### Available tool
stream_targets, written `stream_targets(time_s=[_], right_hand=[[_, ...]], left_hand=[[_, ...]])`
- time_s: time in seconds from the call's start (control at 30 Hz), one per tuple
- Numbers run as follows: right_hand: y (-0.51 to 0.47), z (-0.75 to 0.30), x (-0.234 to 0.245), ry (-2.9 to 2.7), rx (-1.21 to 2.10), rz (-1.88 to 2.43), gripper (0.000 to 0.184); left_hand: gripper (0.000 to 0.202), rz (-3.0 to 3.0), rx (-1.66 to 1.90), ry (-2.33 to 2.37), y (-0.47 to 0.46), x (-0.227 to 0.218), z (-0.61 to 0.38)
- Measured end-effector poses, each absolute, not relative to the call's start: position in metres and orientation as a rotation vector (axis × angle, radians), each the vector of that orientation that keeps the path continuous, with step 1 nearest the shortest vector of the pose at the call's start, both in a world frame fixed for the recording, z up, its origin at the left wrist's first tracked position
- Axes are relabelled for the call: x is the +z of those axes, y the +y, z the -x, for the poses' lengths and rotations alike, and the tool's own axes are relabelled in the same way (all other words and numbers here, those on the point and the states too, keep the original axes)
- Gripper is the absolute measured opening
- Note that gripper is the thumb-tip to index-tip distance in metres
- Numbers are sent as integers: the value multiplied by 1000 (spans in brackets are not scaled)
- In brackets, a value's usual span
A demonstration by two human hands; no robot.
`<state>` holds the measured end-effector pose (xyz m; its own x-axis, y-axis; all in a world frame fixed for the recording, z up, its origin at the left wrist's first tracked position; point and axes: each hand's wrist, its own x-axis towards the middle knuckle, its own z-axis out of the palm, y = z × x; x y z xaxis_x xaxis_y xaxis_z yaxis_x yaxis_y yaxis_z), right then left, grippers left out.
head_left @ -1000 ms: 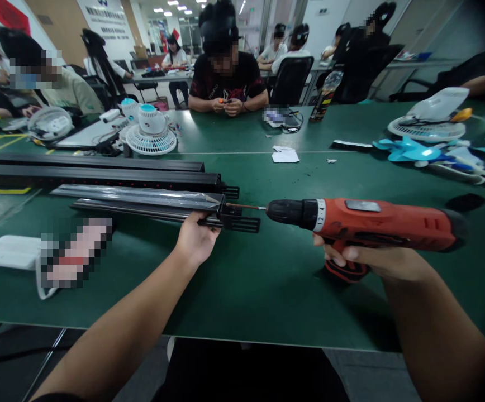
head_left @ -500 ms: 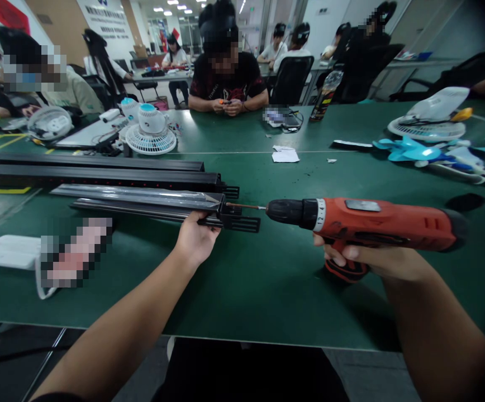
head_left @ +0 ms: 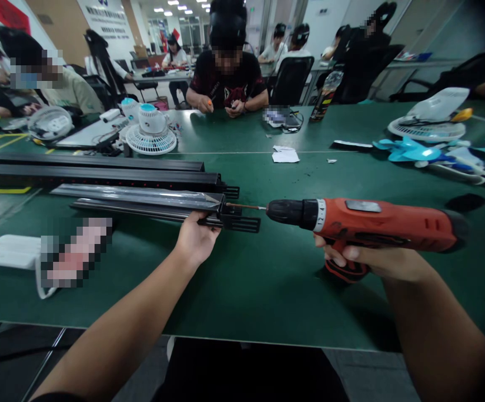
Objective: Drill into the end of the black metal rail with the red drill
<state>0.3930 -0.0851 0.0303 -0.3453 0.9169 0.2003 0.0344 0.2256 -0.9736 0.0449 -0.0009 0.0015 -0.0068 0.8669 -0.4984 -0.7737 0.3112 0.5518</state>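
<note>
In my right hand (head_left: 376, 259) is a red and black cordless drill (head_left: 397, 220), held level and pointing left. Its long thin bit (head_left: 246, 206) reaches the end of a black metal rail (head_left: 162, 196), which has clear plastic film along it. My left hand (head_left: 196, 237) grips that rail near this end, thumb on top and fingers underneath. A black slotted bracket (head_left: 245, 224) sticks out just beside the bit. Whether the tip sits in a screw is too small to tell. The drill's trigger is hidden behind my fingers.
More black rails (head_left: 100, 170) lie behind on the green table (head_left: 242, 301). A white fan (head_left: 150, 137) stands back left; blue fan blades (head_left: 410, 151) lie right. A white power bank (head_left: 8, 251) rests at left, a bottle (head_left: 326, 95) at the back. A person (head_left: 228, 78) sits opposite.
My hands, the drill and the rail look the same as before. Across the table, the person's hands have moved apart, one of them holding a small orange thing.
</note>
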Motion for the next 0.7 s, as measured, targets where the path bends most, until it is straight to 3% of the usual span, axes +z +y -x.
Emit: stream_targets(time_s=[0.7], right_hand=[[-86, -392, 30, -1587, 1250, 860, 32]], left_hand=[[16, -82, 1309, 913, -4, 10, -49]])
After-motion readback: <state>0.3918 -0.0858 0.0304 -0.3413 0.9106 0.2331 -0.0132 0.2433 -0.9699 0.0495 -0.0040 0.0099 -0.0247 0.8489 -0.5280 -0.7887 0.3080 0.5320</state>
